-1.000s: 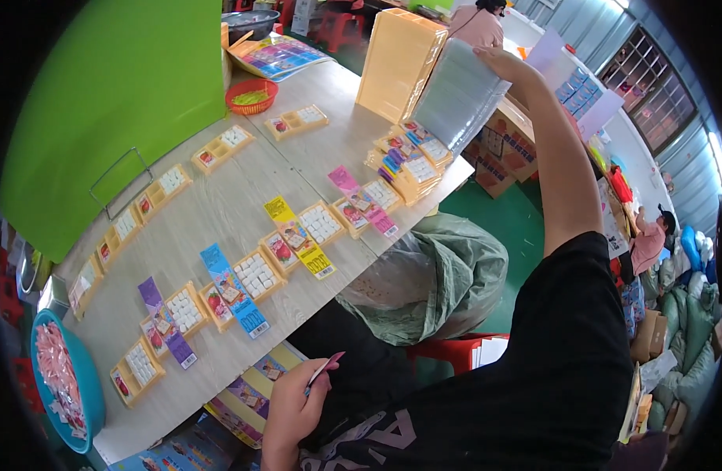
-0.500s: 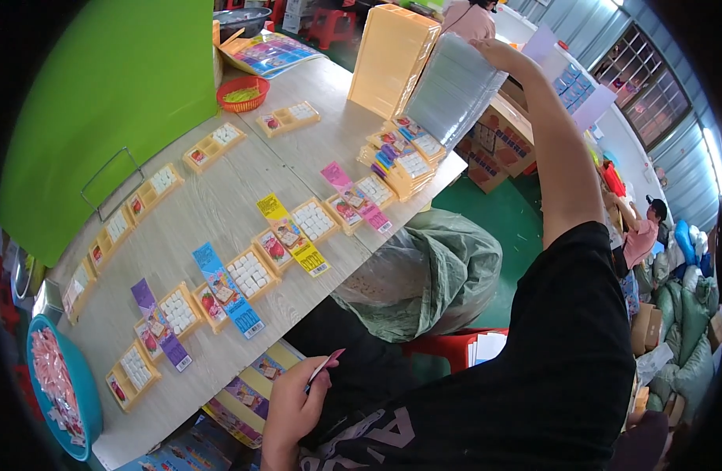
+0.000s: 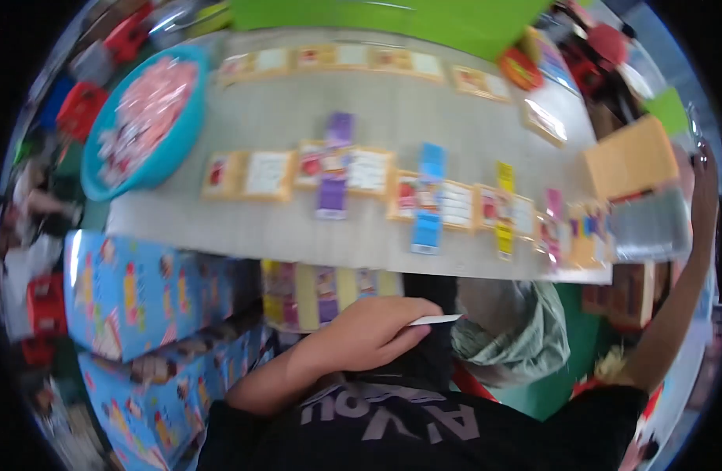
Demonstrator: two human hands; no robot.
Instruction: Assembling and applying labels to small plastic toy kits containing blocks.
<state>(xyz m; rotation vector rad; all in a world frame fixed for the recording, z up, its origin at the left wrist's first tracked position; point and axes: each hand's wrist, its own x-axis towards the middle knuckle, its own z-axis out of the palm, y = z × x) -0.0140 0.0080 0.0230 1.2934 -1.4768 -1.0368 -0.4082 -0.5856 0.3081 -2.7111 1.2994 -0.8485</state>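
My left hand (image 3: 384,334) is closed in front of my body, pinching a thin card (image 3: 437,319) seen edge-on. My right arm reaches to the far right; my right hand (image 3: 704,169) is blurred beside a stack of clear plastic covers (image 3: 651,226), and its fingers cannot be made out. Along the table stands a row of cream trays holding white pieces. A purple card strip (image 3: 332,198), a blue strip (image 3: 426,232), a yellow strip (image 3: 504,242) and a pink strip (image 3: 553,206) lie across trays. The leftmost tray (image 3: 247,174) bears no strip.
A teal basin (image 3: 190,133) with pink packets stands at the table's left. More trays (image 3: 412,63) line the back, by a green panel (image 3: 361,17). Cream empty trays (image 3: 632,157) are stacked at right. Blue printed boxes (image 3: 141,294) and a green sack (image 3: 526,337) stand below the table.
My view has swung left, bringing the basin and blue boxes further in. My right hand was on top of the clear covers; it now appears at the far right edge. My left hand keeps the card.
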